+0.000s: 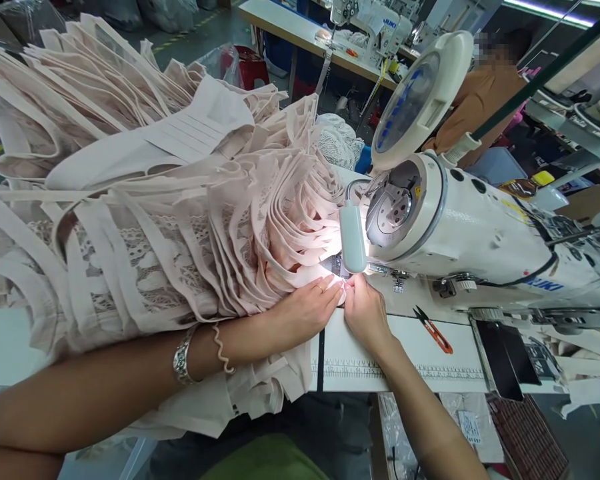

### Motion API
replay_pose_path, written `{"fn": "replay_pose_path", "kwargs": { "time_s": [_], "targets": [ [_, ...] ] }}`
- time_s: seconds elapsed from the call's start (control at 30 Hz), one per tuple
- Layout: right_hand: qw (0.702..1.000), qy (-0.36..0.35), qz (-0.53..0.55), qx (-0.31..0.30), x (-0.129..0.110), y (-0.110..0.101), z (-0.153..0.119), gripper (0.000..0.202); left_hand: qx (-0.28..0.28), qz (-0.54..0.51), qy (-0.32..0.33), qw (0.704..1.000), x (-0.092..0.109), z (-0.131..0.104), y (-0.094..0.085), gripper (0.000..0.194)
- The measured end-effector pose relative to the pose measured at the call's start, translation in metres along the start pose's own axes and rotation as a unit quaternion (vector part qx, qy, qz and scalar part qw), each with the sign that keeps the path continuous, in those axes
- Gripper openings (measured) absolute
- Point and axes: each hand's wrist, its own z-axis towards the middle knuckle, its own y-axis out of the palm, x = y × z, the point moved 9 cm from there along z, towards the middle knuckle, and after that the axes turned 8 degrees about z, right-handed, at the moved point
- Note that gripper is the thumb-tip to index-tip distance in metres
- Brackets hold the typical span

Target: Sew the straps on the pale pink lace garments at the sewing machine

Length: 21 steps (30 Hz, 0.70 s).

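My left hand (307,308) lies flat on pale pink fabric (300,267) just left of the needle area of a white sewing machine (460,227). My right hand (366,312) pinches the same fabric edge right beside it, fingertips touching those of the left. A large pile of pink lace-trimmed garment pieces (145,200) spreads from the needle to the far left. The needle itself is hidden behind a small lamp (353,237).
Orange-handled thread snips (434,330) lie on the white table (410,363) right of my right hand. A dark phone (500,357) lies further right. A person in an orange top (480,100) sits behind the machine. More sewing machines stand at the back.
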Motion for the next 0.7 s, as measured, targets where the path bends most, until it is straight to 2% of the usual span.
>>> {"fn": "replay_pose_path", "kwargs": {
  "time_s": [0.07,0.17,0.27,0.33,0.4,0.57,0.7],
  "targets": [
    [0.998,-0.017,0.051,-0.039,0.002,-0.001,-0.001,0.02,-0.012,-0.017,-0.001,1.0,-0.002,0.003,0.003,0.035],
    [0.987,-0.099,0.099,-0.081,-0.002,-0.005,-0.007,0.021,-0.017,-0.045,0.0,0.999,-0.004,0.007,0.003,0.029],
    [0.98,-0.185,0.067,-0.015,-0.004,-0.015,-0.015,0.03,0.005,-0.069,-0.009,0.998,-0.005,0.009,-0.002,0.024],
    [0.974,-0.219,0.053,0.031,-0.005,-0.017,-0.022,0.032,0.008,-0.094,-0.027,0.995,-0.007,0.009,-0.001,0.022],
    [0.967,-0.245,0.047,0.048,-0.008,-0.015,-0.026,0.035,-0.001,-0.117,-0.04,0.992,-0.007,0.009,0.003,0.021],
    [0.964,-0.261,0.008,0.042,-0.021,-0.008,-0.027,0.034,0.002,-0.127,-0.039,0.991,-0.01,0.011,-0.001,0.021],
    [0.972,-0.218,-0.054,0.065,-0.022,-0.008,-0.021,0.03,-0.038,-0.086,-0.082,0.992,-0.026,0.012,-0.006,0.022]
  ]
}}
